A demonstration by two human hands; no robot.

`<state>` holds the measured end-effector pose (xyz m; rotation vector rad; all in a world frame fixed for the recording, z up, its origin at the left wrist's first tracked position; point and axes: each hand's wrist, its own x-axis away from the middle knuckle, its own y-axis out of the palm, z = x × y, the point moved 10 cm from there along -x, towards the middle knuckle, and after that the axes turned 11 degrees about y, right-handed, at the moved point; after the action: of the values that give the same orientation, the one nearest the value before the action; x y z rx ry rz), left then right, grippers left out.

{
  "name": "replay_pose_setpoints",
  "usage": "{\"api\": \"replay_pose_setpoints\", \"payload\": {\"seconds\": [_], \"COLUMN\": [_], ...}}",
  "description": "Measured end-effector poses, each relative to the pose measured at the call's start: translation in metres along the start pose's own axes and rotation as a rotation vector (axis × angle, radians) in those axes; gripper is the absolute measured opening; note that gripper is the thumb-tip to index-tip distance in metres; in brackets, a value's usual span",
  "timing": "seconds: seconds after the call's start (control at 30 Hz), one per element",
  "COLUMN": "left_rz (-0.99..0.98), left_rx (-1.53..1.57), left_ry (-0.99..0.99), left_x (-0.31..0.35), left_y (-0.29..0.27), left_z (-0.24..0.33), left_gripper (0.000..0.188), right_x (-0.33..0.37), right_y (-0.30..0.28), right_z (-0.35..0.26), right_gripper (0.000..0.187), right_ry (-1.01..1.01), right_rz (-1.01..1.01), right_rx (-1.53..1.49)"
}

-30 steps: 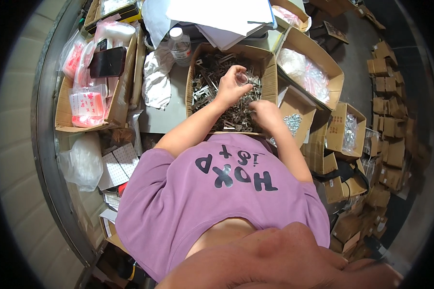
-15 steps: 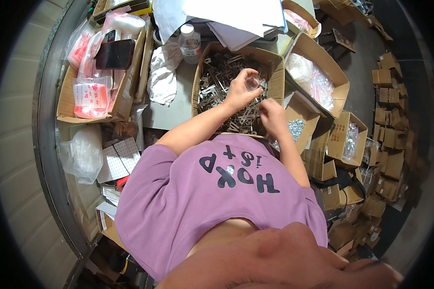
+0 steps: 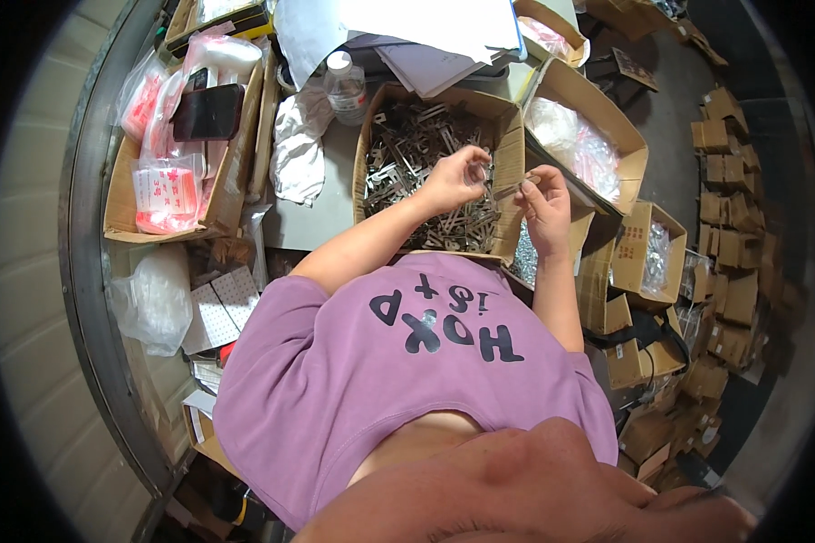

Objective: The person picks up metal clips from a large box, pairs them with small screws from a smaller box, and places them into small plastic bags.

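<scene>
A cardboard box [image 3: 513, 145] in front of me holds a heap of slotted flat metal pieces [image 3: 407, 167]. Over its right half is my left hand [image 3: 455, 181], its fingers curled into a ring; something clear may be in them, but I cannot make it out. My right hand [image 3: 547, 206] is raised at the box's right edge, palm partly turned up. Thumb and fingertips there pinch a small thin metal piece [image 3: 507, 190], which points toward the left hand. The two hands are apart.
Small shiny hardware [image 3: 525, 255] lies in a carton beside my right forearm. Cartons with plastic bags [image 3: 598, 163] stand farther right. At left are a box with a phone [image 3: 208, 113], a white cloth [image 3: 299, 149] and a plastic bottle [image 3: 344, 90]. Papers [image 3: 407, 27] lie behind.
My right hand has lifted from the heap and moved right, turning its palm up with a metal piece in its fingertips. The left hand has come slightly lower and stays curled.
</scene>
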<state>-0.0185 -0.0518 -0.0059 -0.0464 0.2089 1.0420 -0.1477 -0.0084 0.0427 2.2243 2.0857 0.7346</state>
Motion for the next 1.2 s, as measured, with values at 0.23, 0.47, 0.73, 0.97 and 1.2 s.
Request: {"api": "replay_pose_setpoints", "payload": {"seconds": [0.23,0.47,0.73,0.97,1.2], "left_rz": [-0.237,-0.291,-0.312,-0.278,-0.265], "left_rx": [-0.087,-0.028,0.231,0.507,0.387], "left_ry": [0.051,-0.001,-0.167,-0.274,-0.234], "left_x": [0.007,0.014,0.022,0.025,0.022], "left_y": [0.030,0.044,0.054,0.058,0.055], "left_z": [0.010,-0.006,-0.005,-0.015,-0.010], "left_gripper": [0.046,0.050,0.050,0.047,0.048], "right_x": [0.012,0.014,0.023,0.026,0.008], "right_y": [0.018,0.004,0.008,0.013,-0.158], "right_z": [-0.026,-0.025,-0.005,-0.019,0.054], "right_gripper": [0.015,0.009,0.009,0.011,0.020], "right_ry": [-0.365,-0.264,-0.275,-0.433,0.070], "right_rz": [0.242,0.242,0.240,0.150,0.542], "right_rx": [0.590,0.580,0.452,0.917,1.604]}}
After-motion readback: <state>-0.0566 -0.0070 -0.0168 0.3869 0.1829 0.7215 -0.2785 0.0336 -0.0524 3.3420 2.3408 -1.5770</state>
